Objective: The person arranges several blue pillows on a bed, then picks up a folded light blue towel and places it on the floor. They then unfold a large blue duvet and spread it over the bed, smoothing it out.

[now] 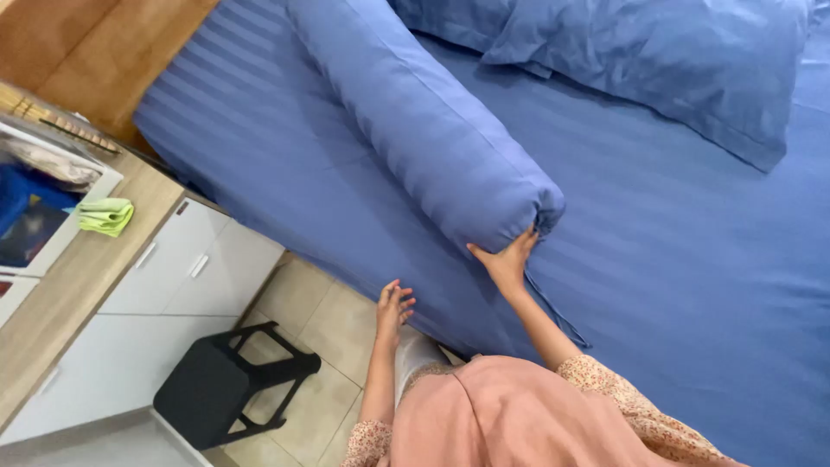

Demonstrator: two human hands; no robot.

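A long blue striped bolster (415, 121) lies diagonally across a bed covered with a blue striped sheet (674, 259). My right hand (506, 259) presses against the gathered near end of the bolster, fingers spread on the fabric. My left hand (393, 307) hangs free over the bed's edge with fingers apart, holding nothing. A blue pillow (683, 52) rests at the top right of the bed.
A black plastic stool (229, 380) stands on the tiled floor beside the bed. A white cabinet with a wooden top (86, 268) runs along the left, with a folded green cloth (105, 216) on it. A wooden headboard (104, 52) sits at top left.
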